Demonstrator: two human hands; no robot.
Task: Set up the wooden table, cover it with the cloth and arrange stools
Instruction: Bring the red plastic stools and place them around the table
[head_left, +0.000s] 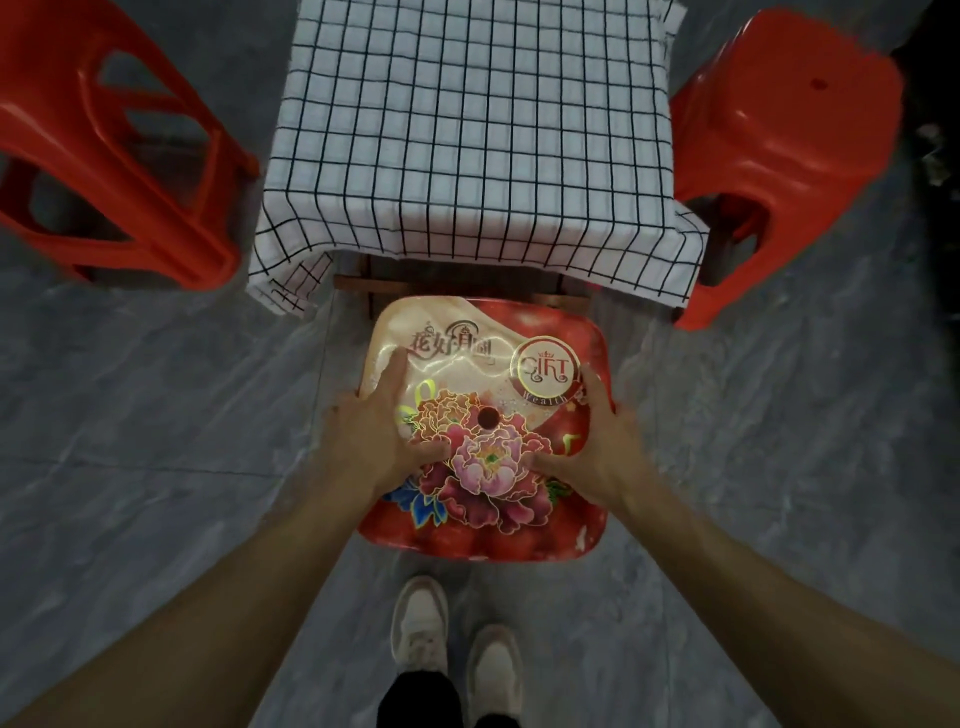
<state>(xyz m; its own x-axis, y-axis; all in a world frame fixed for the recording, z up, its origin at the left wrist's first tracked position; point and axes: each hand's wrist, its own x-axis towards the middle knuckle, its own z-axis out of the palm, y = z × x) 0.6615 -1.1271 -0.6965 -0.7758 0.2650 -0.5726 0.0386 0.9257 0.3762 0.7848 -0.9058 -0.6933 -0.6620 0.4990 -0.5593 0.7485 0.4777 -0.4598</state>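
- Stool (488, 431) with the flower-printed seat stands on the floor (156, 441) at the counter's (467, 283) near edge, its far rim just under the cloth (467, 130) overhang.
- I have both hands on its seat: left hand (379, 431) over the left rim, right hand (592, 431) over the right rim, fingers (392, 374) spread flat, thumbs on the flower, gripping the seat edges.
- I judge it light, stiff moulded plastic; the glossy print looks slippery, so the rims are the better hold.
- Two plain red stools flank the counter: left stool (119, 156) tilted, right stool (779, 156) upright.
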